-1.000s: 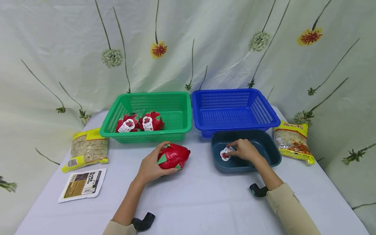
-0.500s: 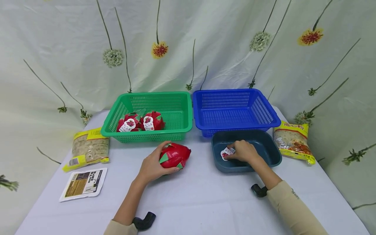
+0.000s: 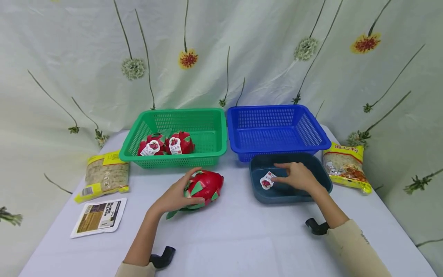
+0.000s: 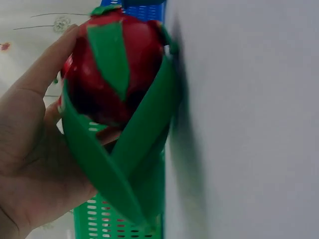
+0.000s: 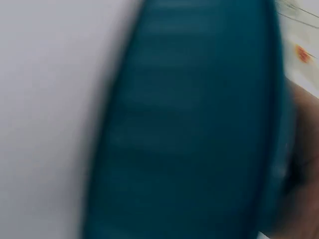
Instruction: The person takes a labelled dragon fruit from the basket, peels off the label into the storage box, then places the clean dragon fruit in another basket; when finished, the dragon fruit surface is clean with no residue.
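A red dragon fruit [image 3: 207, 185] with green scales lies on the white cloth, in front of the green basket. My left hand [image 3: 178, 195] grips it, thumb at the near side and fingers at the far side. In the left wrist view, long green leaves trail from the dragon fruit [image 4: 119, 64] beside the palm. Inside the dark teal tray [image 3: 256, 194] lies a white label [image 3: 267, 180] with a fruit picture. My right hand [image 3: 298, 176] hovers over that tray, thumb and forefinger apart just right of the label. The tray's wall hides most of this hand in the right wrist view.
The green basket [image 3: 211, 156] holds two labelled dragon fruits [image 3: 180, 142]. A blue basket [image 3: 280, 146] stands right of it, behind the tray. Yellow bags [image 3: 107, 173] lie at both sides, and a flat packet [image 3: 99, 217] lies at the left front.
My right hand has drawn back to the right from the label and its fingers have spread. Under my left hand the dragon fruit has turned, bringing its leaves into view.
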A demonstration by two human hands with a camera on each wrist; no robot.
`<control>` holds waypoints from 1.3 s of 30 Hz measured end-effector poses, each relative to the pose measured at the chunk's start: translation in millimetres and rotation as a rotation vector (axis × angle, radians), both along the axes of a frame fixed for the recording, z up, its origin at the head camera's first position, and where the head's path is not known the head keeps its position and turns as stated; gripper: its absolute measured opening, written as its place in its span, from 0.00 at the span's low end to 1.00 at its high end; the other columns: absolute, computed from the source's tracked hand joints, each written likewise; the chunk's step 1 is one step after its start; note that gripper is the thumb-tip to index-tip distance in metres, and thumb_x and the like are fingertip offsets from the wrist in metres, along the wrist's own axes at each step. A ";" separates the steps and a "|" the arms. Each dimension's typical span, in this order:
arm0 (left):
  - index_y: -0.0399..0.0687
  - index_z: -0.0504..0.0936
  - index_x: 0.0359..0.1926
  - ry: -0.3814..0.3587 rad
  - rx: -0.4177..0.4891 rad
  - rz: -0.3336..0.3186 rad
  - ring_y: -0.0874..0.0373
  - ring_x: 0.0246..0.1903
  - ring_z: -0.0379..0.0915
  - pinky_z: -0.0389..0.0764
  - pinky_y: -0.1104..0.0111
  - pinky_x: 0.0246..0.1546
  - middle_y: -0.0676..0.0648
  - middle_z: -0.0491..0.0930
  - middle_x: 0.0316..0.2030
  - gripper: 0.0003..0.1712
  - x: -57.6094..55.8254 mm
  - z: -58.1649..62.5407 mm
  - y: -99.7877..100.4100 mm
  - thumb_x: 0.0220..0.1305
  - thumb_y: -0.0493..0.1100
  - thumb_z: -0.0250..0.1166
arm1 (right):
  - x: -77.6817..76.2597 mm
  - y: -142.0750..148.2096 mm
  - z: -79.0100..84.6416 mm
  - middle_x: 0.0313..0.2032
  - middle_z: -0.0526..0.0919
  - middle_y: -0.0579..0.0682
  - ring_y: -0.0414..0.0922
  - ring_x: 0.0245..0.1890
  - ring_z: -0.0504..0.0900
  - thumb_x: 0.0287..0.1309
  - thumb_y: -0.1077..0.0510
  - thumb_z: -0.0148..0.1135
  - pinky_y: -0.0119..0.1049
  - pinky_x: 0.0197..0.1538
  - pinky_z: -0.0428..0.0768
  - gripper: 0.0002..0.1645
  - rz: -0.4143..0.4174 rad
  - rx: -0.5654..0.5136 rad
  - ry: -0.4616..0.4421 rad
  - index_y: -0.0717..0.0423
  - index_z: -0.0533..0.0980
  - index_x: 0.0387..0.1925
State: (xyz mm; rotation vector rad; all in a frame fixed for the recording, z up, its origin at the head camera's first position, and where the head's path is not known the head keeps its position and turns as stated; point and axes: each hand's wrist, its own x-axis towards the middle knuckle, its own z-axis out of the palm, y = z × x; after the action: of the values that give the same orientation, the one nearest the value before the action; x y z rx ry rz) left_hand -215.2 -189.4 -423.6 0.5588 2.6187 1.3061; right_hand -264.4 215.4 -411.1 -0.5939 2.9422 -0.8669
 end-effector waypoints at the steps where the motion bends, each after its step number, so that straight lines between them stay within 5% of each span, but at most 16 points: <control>1: 0.73 0.51 0.67 -0.042 0.015 -0.032 0.47 0.58 0.58 0.79 0.58 0.41 0.46 0.62 0.59 0.54 0.6 3.8 -3.6 0.43 0.52 0.75 | 1.6 5.2 4.5 0.12 0.57 0.42 0.39 0.12 0.56 0.47 0.42 0.69 0.30 0.15 0.56 0.36 -0.010 -0.027 0.015 0.59 0.75 0.54; 7: 0.76 0.49 0.68 -0.293 0.077 -0.123 0.40 0.64 0.46 0.75 0.52 0.48 0.44 0.52 0.65 0.57 3.2 20.4 -15.4 0.44 0.43 0.75 | 0.7 38.2 37.3 0.15 0.66 0.47 0.43 0.15 0.64 0.51 0.45 0.67 0.31 0.16 0.61 0.30 -0.136 -0.126 0.216 0.61 0.77 0.51; 12: 0.79 0.49 0.67 -0.353 0.105 -0.113 0.36 0.64 0.46 0.76 0.53 0.46 0.43 0.48 0.66 0.58 3.8 18.5 -17.0 0.44 0.42 0.75 | -14.1 69.1 52.2 0.35 0.75 0.60 0.54 0.34 0.72 0.54 0.47 0.64 0.44 0.32 0.73 0.33 -0.295 -0.118 0.336 0.60 0.72 0.57; 17: 0.73 0.49 0.68 -0.313 0.124 -0.067 0.33 0.62 0.50 0.78 0.54 0.44 0.41 0.51 0.65 0.58 5.7 12.8 -17.6 0.42 0.43 0.76 | -32.1 94.5 50.5 0.61 0.59 0.69 0.67 0.60 0.58 0.54 0.42 0.62 0.68 0.53 0.60 0.46 -0.305 -0.096 0.256 0.58 0.56 0.68; 20: 0.71 0.50 0.69 -0.299 0.137 -0.033 0.32 0.61 0.52 0.78 0.54 0.42 0.40 0.53 0.64 0.58 7.8 10.4 -17.8 0.42 0.44 0.77 | -40.6 103.5 43.4 0.66 0.48 0.69 0.69 0.64 0.48 0.55 0.40 0.60 0.71 0.55 0.52 0.52 -0.274 -0.089 0.174 0.59 0.47 0.70; 25: 0.73 0.53 0.67 -0.284 0.122 -0.021 0.33 0.59 0.55 0.79 0.55 0.41 0.40 0.56 0.63 0.57 11.5 15.6 -13.5 0.40 0.44 0.77 | -50.2 110.9 30.6 0.69 0.36 0.66 0.71 0.64 0.46 0.57 0.36 0.55 0.69 0.55 0.54 0.58 -0.223 -0.060 -0.016 0.59 0.34 0.70; 29: 0.74 0.55 0.67 -0.303 0.107 -0.051 0.34 0.59 0.56 0.79 0.56 0.40 0.41 0.57 0.62 0.56 8.5 37.4 -0.8 0.38 0.45 0.78 | -51.9 112.8 26.8 0.69 0.31 0.64 0.71 0.64 0.42 0.56 0.33 0.52 0.70 0.56 0.51 0.61 -0.213 -0.025 -0.130 0.59 0.28 0.69; 32: 0.77 0.56 0.66 -0.285 0.122 -0.085 0.35 0.59 0.56 0.79 0.55 0.40 0.42 0.57 0.63 0.56 -1.6 65.6 16.9 0.39 0.46 0.78 | -51.0 113.3 27.2 0.69 0.29 0.64 0.70 0.65 0.40 0.56 0.32 0.52 0.70 0.57 0.49 0.61 -0.218 -0.011 -0.147 0.59 0.28 0.69; 35: 0.80 0.54 0.66 -0.211 0.169 -0.113 0.38 0.60 0.56 0.78 0.55 0.43 0.44 0.55 0.64 0.55 -21.0 97.7 43.3 0.41 0.46 0.77 | -51.2 114.1 28.0 0.69 0.30 0.63 0.70 0.65 0.41 0.57 0.33 0.52 0.70 0.57 0.50 0.60 -0.220 -0.009 -0.141 0.58 0.28 0.69; 39: 0.81 0.53 0.66 -0.069 0.307 -0.118 0.42 0.60 0.58 0.77 0.55 0.46 0.48 0.52 0.66 0.54 -60.7 127.6 89.9 0.45 0.43 0.75 | -53.1 114.2 27.0 0.69 0.30 0.62 0.70 0.65 0.43 0.57 0.32 0.52 0.69 0.57 0.51 0.60 -0.220 -0.015 -0.137 0.58 0.29 0.70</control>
State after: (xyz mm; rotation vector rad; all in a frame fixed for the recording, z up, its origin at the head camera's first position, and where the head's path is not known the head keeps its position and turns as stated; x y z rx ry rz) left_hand -275.9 -99.5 -296.0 0.6863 2.3060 1.6673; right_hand -317.5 329.7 -384.1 -0.2022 2.9147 -0.9068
